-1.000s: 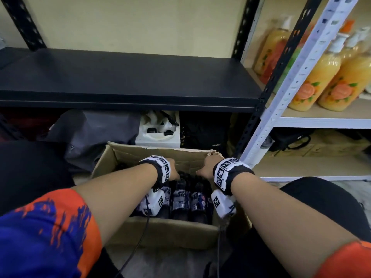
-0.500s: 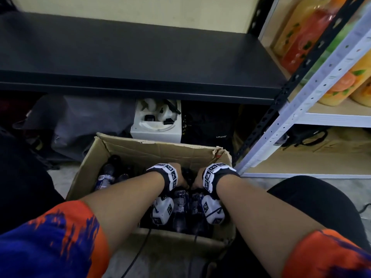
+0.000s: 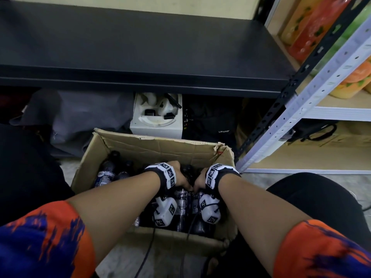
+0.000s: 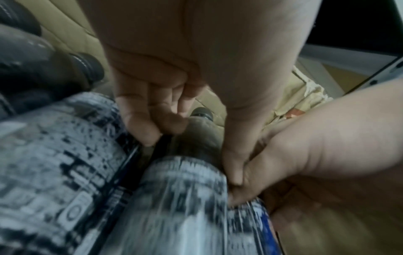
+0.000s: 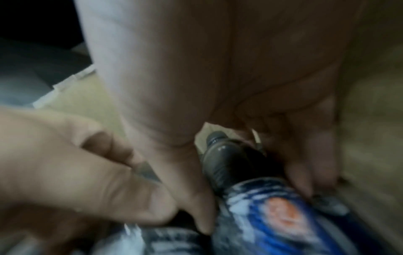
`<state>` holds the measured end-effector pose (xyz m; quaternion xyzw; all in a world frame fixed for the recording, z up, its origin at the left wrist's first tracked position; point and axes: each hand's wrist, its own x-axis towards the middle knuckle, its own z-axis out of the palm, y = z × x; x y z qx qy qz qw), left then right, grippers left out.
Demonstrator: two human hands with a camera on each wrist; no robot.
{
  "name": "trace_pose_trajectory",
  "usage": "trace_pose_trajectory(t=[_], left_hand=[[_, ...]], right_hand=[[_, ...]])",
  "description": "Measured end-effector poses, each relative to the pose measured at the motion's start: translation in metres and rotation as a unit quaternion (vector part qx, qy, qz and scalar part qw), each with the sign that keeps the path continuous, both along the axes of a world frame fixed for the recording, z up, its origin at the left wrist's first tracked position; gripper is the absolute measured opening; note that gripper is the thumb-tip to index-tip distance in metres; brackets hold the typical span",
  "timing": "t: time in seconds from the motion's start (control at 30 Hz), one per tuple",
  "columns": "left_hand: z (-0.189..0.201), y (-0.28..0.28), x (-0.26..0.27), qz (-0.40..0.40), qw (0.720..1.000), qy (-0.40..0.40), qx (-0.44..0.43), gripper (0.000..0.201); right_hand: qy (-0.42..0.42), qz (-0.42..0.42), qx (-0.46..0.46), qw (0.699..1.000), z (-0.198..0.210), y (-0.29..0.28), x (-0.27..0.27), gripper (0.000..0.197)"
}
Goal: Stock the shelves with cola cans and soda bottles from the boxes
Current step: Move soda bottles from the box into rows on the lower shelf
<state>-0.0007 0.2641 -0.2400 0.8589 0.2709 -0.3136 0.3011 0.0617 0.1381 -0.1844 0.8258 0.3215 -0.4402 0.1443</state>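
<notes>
A cardboard box (image 3: 160,145) on the floor holds several dark soda bottles lying on their sides. Both hands are down inside it, side by side. My left hand (image 3: 180,177) curls fingers and thumb round a bottle with a grey-and-black label (image 4: 185,198). Touching it on the right, my right hand (image 3: 197,180) grips a bottle with a blue label and an orange mark (image 5: 272,215), thumb on its left and fingers on its right. More bottles (image 3: 106,171) lie at the box's left. The black shelf (image 3: 140,57) above is bare.
A white device (image 3: 157,117) and dark bags sit under the black shelf, behind the box. A white perforated shelf post (image 3: 301,109) stands to the right, with orange soap bottles (image 3: 353,79) on its shelves. My knee (image 3: 311,197) is beside the box on the right.
Both hands have moved from the box's far rim down and toward me, closing together over two neighbouring bottles. The head view has tilted down toward the box.
</notes>
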Motion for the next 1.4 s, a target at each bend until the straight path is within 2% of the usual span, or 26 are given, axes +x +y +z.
trace_pose_trajectory(t=[0.1,0.2,0.3,0.37,0.5,0.63,0.77,0.93,1.0,1.03,1.1,1.13,1.23,1.3,1.4], left_hand=[[0.006,0.006,-0.002,0.013,1.0,-0.001,-0.009,0.083],[0.012,0.01,-0.009,0.027,0.999,-0.004,-0.024,0.082],[0.01,0.014,-0.019,0.039,0.998,-0.026,-0.041,0.105],[0.011,0.014,-0.025,0.051,0.996,-0.046,-0.062,0.113],[0.021,0.009,-0.035,0.088,0.983,-0.089,-0.132,0.093],[0.028,0.007,-0.043,0.093,0.972,-0.14,-0.166,0.063],[0.047,0.014,-0.049,0.104,0.961,-0.184,-0.177,0.058],[0.085,0.027,-0.057,0.152,0.939,-0.247,-0.185,0.065],[0.107,0.031,-0.062,0.166,0.927,-0.272,-0.199,0.07],[0.119,0.033,-0.065,0.169,0.919,-0.288,-0.208,0.079],[0.139,0.036,-0.068,0.166,0.903,-0.331,-0.217,0.1],[0.148,0.038,-0.069,0.164,0.893,-0.357,-0.218,0.1],[0.184,0.036,-0.08,0.156,0.867,-0.413,-0.23,0.064],[0.209,0.034,-0.088,0.136,0.853,-0.439,-0.246,0.043],[0.242,0.034,-0.096,0.126,0.83,-0.479,-0.256,0.033]], right_hand=[[0.006,-0.028,0.008,1.0,0.002,-0.001,0.0,0.044],[0.034,-0.051,0.012,0.998,0.001,0.0,0.002,0.051],[0.045,-0.077,0.018,0.996,-0.001,0.002,-0.001,0.056],[0.046,-0.096,0.027,0.994,-0.001,0.0,-0.003,0.058],[0.029,-0.16,0.072,0.984,-0.001,-0.006,-0.003,0.063],[0.005,-0.215,0.131,0.968,0.015,-0.014,-0.005,0.083],[-0.008,-0.252,0.203,0.946,0.035,-0.028,-0.008,0.075],[-0.008,-0.304,0.316,0.899,0.068,-0.042,-0.013,0.066],[-0.021,-0.327,0.364,0.872,0.084,-0.046,-0.015,0.077],[-0.026,-0.334,0.389,0.858,0.094,-0.049,-0.017,0.081],[-0.031,-0.345,0.438,0.83,0.114,-0.053,-0.021,0.069],[-0.036,-0.342,0.462,0.818,0.127,-0.055,-0.026,0.056],[-0.077,-0.332,0.54,0.77,0.16,-0.058,-0.037,0.032],[-0.104,-0.33,0.577,0.74,0.179,-0.057,-0.044,0.032],[-0.106,-0.342,0.626,0.692,0.201,-0.055,-0.055,0.041]])
